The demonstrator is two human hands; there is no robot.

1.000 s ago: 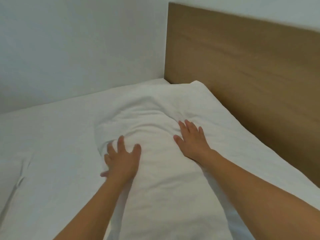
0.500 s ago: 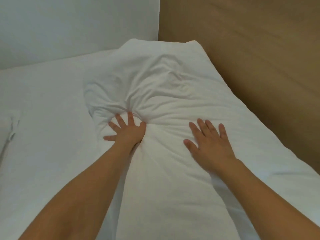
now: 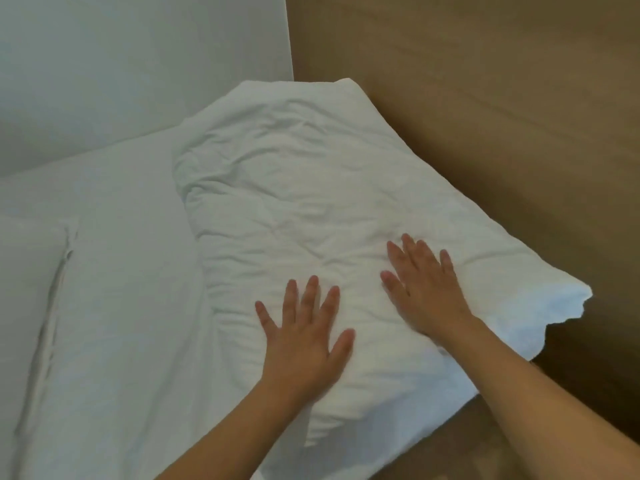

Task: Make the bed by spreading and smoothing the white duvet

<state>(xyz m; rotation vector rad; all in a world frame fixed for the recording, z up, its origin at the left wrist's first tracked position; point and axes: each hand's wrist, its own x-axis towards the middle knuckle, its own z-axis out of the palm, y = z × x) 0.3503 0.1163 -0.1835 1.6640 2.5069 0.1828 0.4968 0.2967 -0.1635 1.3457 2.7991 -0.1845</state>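
The white duvet [image 3: 311, 209] was bunched into a wrinkled mound at the twelve-to-three o'clock part of the bed, pressed against the wooden headboard [image 3: 485, 98]. The left hand [image 3: 304, 337] was laid flat on its near slope, fingers straight and spread, pointing toward twelve o'clock. The right hand [image 3: 422, 289] was laid flat just beside it at two o'clock, fingers extended. Cloth lay beneath and beyond all fingertips. A zippered seam [image 3: 52, 306] was seen at nine o'clock.
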